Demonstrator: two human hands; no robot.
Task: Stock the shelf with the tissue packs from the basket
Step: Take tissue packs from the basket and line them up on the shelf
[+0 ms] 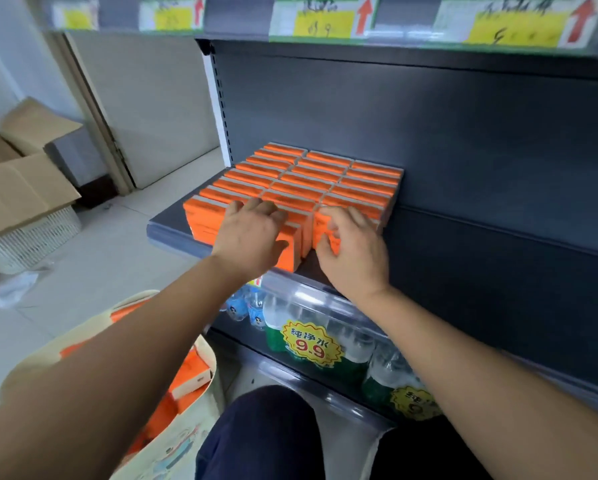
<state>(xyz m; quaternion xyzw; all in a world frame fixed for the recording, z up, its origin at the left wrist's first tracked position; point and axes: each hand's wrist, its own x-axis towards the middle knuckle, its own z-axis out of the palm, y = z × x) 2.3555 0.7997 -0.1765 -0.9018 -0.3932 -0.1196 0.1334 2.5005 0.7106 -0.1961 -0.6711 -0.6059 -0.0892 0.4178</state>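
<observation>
Several orange tissue packs [325, 174] stand in three rows on the dark grey shelf [481, 244], at its left end. My left hand [251, 233] lies over the front packs of the left and middle rows, fingers on their tops and thumb against the front pack [289, 259]. My right hand [353, 251] is at the front of the right row, fingers bent round the front pack [322, 223] there. Lower left, a cream cloth bag [186, 441] serving as the basket holds more orange packs [190, 375], partly hidden by my left forearm.
Bottled water packs [311, 341] with yellow price tags fill the shelf below. Price labels [322, 22] line the shelf edge above. Cardboard boxes [20, 181] and a white woven basket [27, 240] sit on the tiled floor at left. My knee [263, 434] is at the bottom.
</observation>
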